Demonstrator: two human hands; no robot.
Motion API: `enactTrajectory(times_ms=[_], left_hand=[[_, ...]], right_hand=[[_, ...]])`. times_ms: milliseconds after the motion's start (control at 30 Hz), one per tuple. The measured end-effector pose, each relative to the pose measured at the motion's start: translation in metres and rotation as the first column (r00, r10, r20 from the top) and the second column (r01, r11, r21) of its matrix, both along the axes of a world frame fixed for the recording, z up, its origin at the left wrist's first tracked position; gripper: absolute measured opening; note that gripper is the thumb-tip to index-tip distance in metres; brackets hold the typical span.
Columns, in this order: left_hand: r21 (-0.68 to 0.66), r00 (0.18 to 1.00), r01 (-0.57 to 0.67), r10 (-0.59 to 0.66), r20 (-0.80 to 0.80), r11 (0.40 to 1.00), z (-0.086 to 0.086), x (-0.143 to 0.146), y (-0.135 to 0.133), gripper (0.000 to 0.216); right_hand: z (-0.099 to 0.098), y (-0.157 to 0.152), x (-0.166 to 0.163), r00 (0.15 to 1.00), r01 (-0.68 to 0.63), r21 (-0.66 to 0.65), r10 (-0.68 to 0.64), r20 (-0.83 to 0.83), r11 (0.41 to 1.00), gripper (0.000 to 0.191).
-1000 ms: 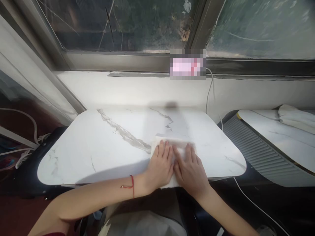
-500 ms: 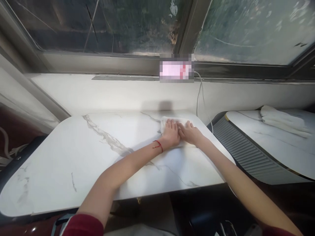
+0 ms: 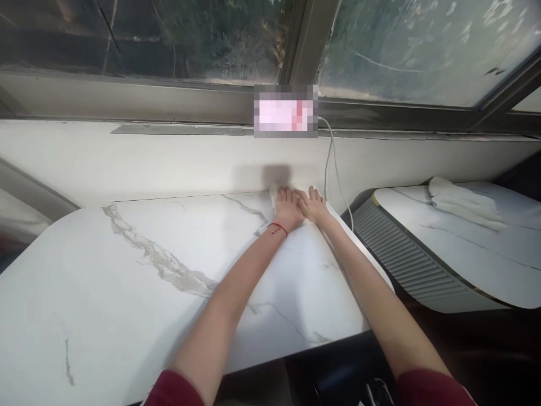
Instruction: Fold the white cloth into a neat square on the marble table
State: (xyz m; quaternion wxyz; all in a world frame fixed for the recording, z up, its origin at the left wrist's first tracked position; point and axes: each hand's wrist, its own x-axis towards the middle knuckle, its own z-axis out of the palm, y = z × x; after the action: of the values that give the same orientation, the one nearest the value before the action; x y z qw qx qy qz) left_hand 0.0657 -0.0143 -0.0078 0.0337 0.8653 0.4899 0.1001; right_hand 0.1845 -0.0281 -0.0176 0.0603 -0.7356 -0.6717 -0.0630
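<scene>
"At the back edge of the marble-patterned tabletop [image 3: 105, 293], near its right-hand corner, what lies under the hands?"

"A white cloth [image 3: 301, 185], against the surface and close to the white wall [image 3: 181, 163]."

"And the fingers?"

"On the left hand [image 3: 288, 208], nearly straight, slightly parted, laid over the cloth rather than pinching it. The right hand [image 3: 313, 207] is much the same, its thumb side touching the left. Whether any fingertips curl round the cloth's far edge, I can't quite tell; they're small there."

"What's at the wrist?"

"A red cord bracelet [image 3: 279, 226], on the left. Maroon sleeves [image 3: 177, 389] cover both upper arms."

"Further right?"

"A white cable [image 3: 333, 163] hangs down the wall, near a second marble-patterned table [image 3: 477, 254] with a ribbed side [image 3: 406, 256] and a pale folded cloth [image 3: 460, 204] on top."
</scene>
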Motion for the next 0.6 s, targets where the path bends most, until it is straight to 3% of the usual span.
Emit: enactTrajectory(times_ms=[333,600], left_hand=[[0.026,1.000,0.000,0.000,0.005,1.000,0.002,-0.007,-0.010,0.063],[0.012,0.998,0.049,-0.048,-0.029,0.999,0.001,-0.012,-0.047,0.064]], right_hand=[[0.003,-0.011,-0.007,0.999,0.015,0.032,-0.016,0.050,0.999,0.055],[0.000,-0.054,-0.007,0.999,-0.003,0.062,0.000,0.052,0.998,0.053]])
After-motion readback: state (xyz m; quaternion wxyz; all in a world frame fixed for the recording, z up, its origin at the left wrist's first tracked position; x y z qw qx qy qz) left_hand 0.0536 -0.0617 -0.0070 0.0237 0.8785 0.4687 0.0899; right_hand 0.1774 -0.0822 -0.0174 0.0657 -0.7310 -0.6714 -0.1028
